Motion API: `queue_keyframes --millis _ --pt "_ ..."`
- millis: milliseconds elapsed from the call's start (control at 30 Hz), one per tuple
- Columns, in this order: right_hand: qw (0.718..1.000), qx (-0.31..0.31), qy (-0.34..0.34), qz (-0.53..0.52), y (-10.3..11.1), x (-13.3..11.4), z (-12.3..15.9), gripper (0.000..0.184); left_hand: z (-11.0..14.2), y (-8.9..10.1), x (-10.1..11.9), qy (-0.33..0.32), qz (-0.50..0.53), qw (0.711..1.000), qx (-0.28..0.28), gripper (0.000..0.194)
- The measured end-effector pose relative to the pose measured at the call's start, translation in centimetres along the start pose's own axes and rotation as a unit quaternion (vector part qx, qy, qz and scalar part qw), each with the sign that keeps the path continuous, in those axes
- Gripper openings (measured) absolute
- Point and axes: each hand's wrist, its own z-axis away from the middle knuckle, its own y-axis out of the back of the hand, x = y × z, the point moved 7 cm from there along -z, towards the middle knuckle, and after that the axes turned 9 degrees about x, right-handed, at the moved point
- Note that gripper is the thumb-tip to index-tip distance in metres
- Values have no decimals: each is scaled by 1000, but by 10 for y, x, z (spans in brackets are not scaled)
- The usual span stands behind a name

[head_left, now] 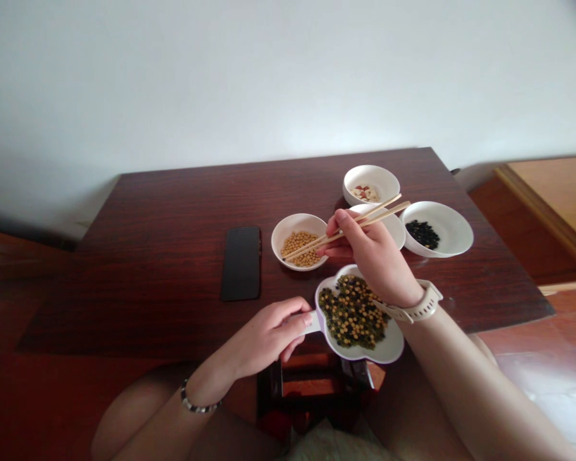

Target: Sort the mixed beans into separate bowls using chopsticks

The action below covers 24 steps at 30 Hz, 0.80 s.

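Our left hand [272,330] pinches the scalloped dish handle [313,323]. Our right hand [375,255] pinches chopsticks [389,212] over the soybean bowl [288,226].

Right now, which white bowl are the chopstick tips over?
The leftmost bowl, with yellow beans, beside the black phone. The tips of the chopsticks are over no other bowl.

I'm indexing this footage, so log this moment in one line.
left hand: grips flower-shaped dish by handle | right hand: chopsticks, tips at yellow-bean bowl | nearby: phone, black-bean bowl
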Motion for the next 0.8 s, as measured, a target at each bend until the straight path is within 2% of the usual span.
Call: queue_keyframes --millis 300,400,633,800 --pt "999 -1 -3 -34 -1 2 -2 70 0 -1 2 4 -8 1000 -1 51" --pt "999 0 -9 -34 -1 3 -2 69 1 -1 3 6 -12 1000 -3 47" --pt "998 1 -18 -61 1 4 1 55 2 -1 5 8 -6 1000 0 48" --pt "998 -1 -12 -54 1 4 1 59 1 -1 4 10 -5 1000 1 46"
